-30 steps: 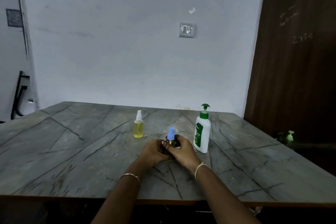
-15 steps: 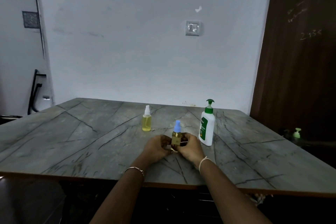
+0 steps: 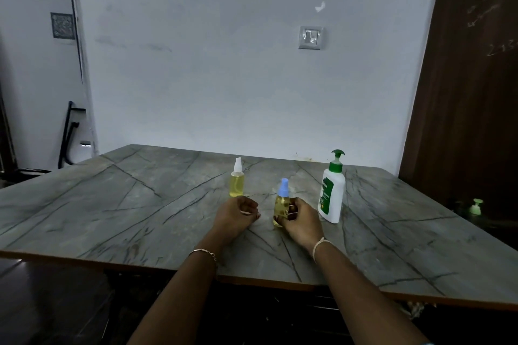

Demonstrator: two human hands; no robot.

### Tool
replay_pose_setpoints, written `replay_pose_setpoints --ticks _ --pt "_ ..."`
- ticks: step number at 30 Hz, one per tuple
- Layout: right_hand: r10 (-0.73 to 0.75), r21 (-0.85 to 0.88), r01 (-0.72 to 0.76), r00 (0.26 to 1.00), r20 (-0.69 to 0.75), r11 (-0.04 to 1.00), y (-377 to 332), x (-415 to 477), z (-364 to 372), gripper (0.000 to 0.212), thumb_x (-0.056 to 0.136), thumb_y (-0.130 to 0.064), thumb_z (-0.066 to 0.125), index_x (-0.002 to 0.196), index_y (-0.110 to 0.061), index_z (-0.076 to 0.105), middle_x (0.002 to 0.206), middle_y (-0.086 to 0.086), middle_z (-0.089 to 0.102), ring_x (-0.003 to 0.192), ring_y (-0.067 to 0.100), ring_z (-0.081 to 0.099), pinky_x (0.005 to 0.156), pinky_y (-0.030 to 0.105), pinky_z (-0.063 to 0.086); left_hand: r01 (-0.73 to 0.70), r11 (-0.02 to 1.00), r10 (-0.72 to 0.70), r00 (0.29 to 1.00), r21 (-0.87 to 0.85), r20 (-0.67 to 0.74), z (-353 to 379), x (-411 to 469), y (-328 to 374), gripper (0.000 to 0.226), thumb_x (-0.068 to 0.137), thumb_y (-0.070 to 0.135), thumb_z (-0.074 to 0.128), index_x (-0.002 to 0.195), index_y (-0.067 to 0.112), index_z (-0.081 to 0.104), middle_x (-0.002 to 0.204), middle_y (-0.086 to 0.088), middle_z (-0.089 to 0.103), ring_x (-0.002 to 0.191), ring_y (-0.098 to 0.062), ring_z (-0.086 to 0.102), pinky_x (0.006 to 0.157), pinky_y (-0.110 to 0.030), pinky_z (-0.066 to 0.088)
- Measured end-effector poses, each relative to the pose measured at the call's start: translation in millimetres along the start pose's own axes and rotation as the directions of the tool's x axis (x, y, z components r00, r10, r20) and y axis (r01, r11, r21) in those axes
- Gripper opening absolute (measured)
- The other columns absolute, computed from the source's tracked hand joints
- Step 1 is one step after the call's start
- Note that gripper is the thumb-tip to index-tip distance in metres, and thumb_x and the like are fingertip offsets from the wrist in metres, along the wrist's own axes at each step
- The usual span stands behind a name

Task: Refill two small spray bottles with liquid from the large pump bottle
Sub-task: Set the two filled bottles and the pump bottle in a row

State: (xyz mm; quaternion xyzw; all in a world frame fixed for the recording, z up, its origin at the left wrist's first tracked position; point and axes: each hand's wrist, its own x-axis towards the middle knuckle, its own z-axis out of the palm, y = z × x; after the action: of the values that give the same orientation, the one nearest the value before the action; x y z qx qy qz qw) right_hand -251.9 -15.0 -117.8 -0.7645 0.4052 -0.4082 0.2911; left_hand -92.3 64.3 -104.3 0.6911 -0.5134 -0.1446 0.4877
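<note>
A small spray bottle with a blue cap stands on the grey marble-pattern table, holding yellow liquid. My right hand grips its body from the right. My left hand rests on the table just left of it, fingers loosely curled and holding nothing. Behind my left hand stands a second small spray bottle with a white cap, also filled with yellow liquid. The large white pump bottle with a green pump stands upright to the right of my right hand.
A plain wall with a light switch rises behind the table. A dark wooden door stands at the right, and a small green-topped bottle sits low beside it. The table's near edge runs across the bottom.
My left hand has let go of the blue-capped bottle and drawn off to the left. My right hand still holds the bottle, which now stands on the table.
</note>
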Motion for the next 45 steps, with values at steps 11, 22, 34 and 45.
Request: replay_pose_setpoints --ticks 11,22,34,45 --pt "0.057 0.097 -0.056 0.998 -0.010 0.994 9.2 41.5 3.2 0.032 0.072 -0.018 0.081 0.095 -0.023 0.059 0.092 -0.003 0.069 0.085 0.013 0.066 0.083 0.031 0.053 0.308 0.904 -0.329 0.944 -0.296 -0.023 -24.4 44.3 -19.4 0.026 0.081 0.010 0.073 0.101 0.000 0.061 0.074 -0.013 0.060 0.059 -0.021 0.059 0.059 -0.035 0.057" --pt "0.071 0.134 -0.069 0.997 -0.008 0.989 18.3 91.4 13.3 0.034 0.072 -0.013 0.081 0.098 -0.018 0.060 0.094 0.001 0.070 0.086 0.015 0.066 0.083 0.029 0.053 0.264 0.952 -0.283 0.951 -0.154 -0.124 -20.3 95.0 -27.4 0.071 0.066 0.013 0.084 0.125 0.006 0.045 0.118 -0.013 0.053 0.096 -0.030 0.059 0.079 -0.045 0.056" --pt "0.075 0.116 -0.079 0.996 0.045 0.990 22.3 120.6 23.5 0.041 0.074 -0.013 0.080 0.109 -0.012 0.060 0.097 -0.001 0.066 0.087 0.013 0.063 0.081 0.022 0.049 0.210 0.973 -0.194 0.968 0.090 -0.159 -9.7 131.8 -31.8 0.065 0.059 0.022 0.089 0.115 0.005 0.060 0.106 -0.011 0.068 0.095 -0.025 0.064 0.085 -0.039 0.054" --pt "0.077 0.136 -0.082 0.996 0.041 0.987 22.9 134.5 37.8 0.038 0.075 -0.012 0.079 0.108 -0.013 0.060 0.098 -0.002 0.065 0.088 0.013 0.062 0.082 0.023 0.048 0.144 0.985 -0.116 0.959 0.092 -0.258 -0.1 141.8 -38.8 0.057 0.065 0.023 0.085 0.114 0.005 0.062 0.110 -0.011 0.067 0.097 -0.024 0.062 0.083 -0.033 0.047"
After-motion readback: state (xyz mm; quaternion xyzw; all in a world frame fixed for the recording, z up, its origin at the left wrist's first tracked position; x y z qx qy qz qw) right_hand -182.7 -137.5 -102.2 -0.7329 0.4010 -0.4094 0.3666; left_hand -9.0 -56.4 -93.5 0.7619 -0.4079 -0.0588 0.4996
